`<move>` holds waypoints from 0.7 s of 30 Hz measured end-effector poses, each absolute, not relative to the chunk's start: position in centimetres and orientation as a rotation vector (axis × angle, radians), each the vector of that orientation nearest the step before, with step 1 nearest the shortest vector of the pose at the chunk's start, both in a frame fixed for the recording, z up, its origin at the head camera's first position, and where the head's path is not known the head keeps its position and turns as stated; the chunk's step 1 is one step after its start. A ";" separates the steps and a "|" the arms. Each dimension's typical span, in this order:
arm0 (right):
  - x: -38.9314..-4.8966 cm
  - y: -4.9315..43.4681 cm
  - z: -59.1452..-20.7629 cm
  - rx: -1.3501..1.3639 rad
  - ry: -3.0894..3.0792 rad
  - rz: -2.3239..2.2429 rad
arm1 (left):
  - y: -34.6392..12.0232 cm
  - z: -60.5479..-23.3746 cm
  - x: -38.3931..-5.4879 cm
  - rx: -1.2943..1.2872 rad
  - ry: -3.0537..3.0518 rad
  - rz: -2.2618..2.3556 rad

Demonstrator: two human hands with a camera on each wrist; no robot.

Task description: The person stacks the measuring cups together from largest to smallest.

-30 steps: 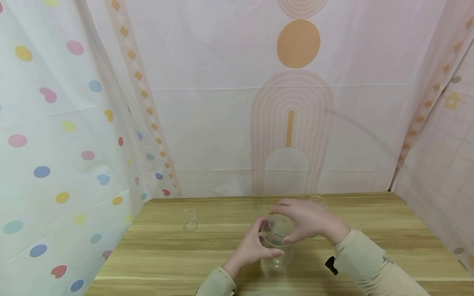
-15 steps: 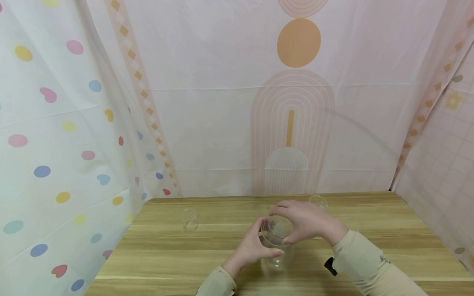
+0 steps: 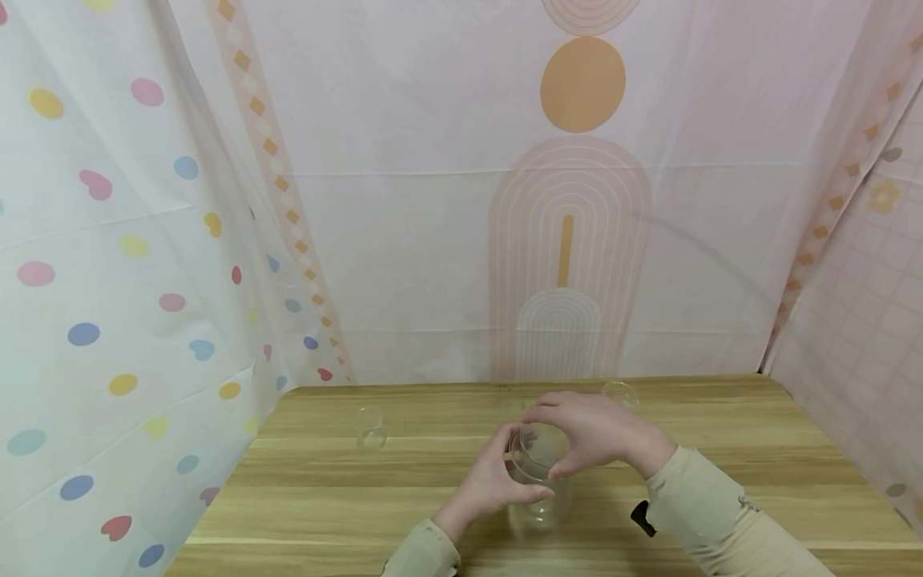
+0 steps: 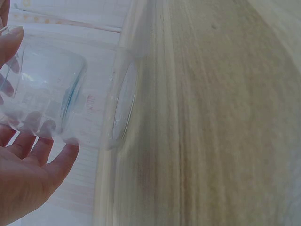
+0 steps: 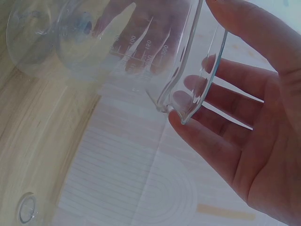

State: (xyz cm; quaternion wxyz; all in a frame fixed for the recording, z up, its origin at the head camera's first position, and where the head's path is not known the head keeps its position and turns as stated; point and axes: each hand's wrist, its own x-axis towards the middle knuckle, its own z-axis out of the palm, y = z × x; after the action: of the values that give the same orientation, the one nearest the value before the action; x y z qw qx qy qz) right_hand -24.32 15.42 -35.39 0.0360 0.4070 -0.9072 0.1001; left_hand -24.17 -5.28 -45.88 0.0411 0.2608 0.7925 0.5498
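In the head view my left hand (image 3: 490, 485) curls round a large clear glass beaker (image 3: 541, 511) standing on the table. My right hand (image 3: 594, 430) grips a smaller clear beaker by its upper rim. In the left wrist view that smaller beaker (image 4: 44, 87) sits inside the larger one, its base above the larger beaker's bottom (image 4: 126, 101). The right wrist view shows two rims close together, with right-hand fingers (image 5: 230, 108) around the upper rim (image 5: 214, 70). White measuring marks (image 5: 141, 52) show on the glass, and left-hand fingers are seen through it.
A small clear glass vessel (image 3: 371, 433) stands at the back left of the wooden table (image 3: 310, 497). Another (image 3: 622, 393) is behind my right hand, partly hidden. Patterned cloths (image 3: 404, 264) hang at the back and sides. A black piece (image 3: 643, 518) hangs under the right sleeve.
My right hand has shifted very slightly down and left with the smaller beaker. The left hand holds its place on the larger beaker.
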 end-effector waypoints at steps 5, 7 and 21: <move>-24.2 15.3 -35.3 1.255 -2.799 0.312 | -5.3 -45.9 -24.2 0.805 2.419 1.685; -24.2 15.2 -35.3 1.261 -2.796 0.308 | -5.3 -45.9 -24.2 0.807 2.418 1.685; -24.3 15.0 -35.3 1.260 -2.819 0.315 | -5.4 -45.9 -24.2 0.797 2.421 1.693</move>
State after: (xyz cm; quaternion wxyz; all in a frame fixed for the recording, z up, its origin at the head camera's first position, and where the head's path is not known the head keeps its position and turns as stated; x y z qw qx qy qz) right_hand -24.29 15.05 -35.25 0.0190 0.4058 -0.9081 0.1014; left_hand -24.18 -5.37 -45.94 0.0407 0.2603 0.7905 0.5529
